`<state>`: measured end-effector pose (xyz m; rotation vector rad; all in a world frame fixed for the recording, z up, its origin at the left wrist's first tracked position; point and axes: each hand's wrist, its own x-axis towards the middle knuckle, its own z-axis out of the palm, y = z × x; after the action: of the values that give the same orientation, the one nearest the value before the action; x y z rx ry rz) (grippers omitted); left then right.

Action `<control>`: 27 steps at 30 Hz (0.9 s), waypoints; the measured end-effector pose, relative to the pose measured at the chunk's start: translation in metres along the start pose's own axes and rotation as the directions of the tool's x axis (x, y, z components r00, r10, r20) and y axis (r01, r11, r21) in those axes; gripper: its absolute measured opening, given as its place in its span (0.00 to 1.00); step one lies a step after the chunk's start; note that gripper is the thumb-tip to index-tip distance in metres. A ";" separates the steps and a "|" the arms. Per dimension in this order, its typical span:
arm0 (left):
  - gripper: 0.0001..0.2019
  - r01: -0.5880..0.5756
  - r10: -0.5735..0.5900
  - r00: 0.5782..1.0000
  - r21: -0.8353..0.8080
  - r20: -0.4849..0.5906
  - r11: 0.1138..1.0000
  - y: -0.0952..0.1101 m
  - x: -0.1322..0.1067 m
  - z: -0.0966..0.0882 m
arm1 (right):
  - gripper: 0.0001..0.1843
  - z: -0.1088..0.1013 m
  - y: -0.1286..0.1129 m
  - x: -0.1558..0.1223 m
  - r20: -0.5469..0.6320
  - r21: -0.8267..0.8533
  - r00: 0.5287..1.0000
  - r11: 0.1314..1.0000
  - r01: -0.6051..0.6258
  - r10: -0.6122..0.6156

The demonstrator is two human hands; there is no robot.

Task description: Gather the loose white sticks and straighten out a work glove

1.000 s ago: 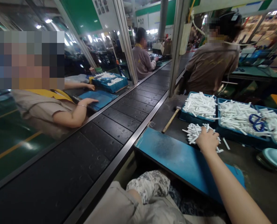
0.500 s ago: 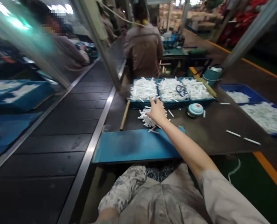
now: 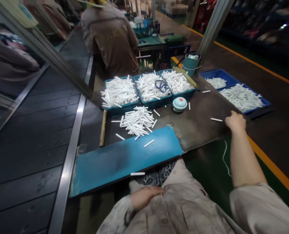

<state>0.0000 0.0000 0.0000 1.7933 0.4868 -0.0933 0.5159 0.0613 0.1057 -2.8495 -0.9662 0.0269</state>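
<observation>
- While my right hand [image 3: 235, 122] rests curled at the table's [image 3: 200, 126] far right edge, holding nothing I can see, a loose white stick [image 3: 216, 119] lies just to its left, long axis pointing toward the knuckles.
- My left hand [image 3: 144, 196] rests loosely in my lap, well away.

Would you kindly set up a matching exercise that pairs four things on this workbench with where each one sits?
Things:
1. scissors
2. round teal lid
3. right hand
4. loose pile of white tubes

Places:
A. at the right edge of the bench, beside a single white tube
B. on the bare benchtop between the trays and the blue board
C. on top of the tubes in the middle tray
D. on the benchtop just in front of the right-hand tray

Pairs: 1-C, 2-D, 3-A, 4-B
</observation>
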 end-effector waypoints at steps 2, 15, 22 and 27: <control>0.21 -0.057 0.059 0.998 -0.201 0.004 0.978 0.002 -0.012 -0.023 | 0.29 0.011 0.034 0.003 0.028 -0.027 0.998 0.998 -0.059 0.059; 0.23 0.341 -0.296 0.906 0.109 -0.301 0.934 -0.039 0.001 -0.009 | 0.15 0.045 0.027 0.002 -0.051 -0.062 0.985 0.985 0.159 -0.162; 0.16 0.394 -0.288 0.813 0.114 -0.506 0.912 -0.080 0.026 0.041 | 0.18 0.044 -0.022 -0.003 -0.161 0.223 0.959 0.938 0.266 -0.234; 0.19 0.327 -0.203 0.794 0.120 -0.572 0.937 -0.068 0.044 0.053 | 0.17 0.054 -0.090 0.017 -0.127 0.291 0.964 0.920 0.263 -0.235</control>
<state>0.0247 -0.0247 -0.0904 1.9441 1.1918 0.1964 0.4716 0.1484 0.0641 -2.4102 -1.1839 0.0204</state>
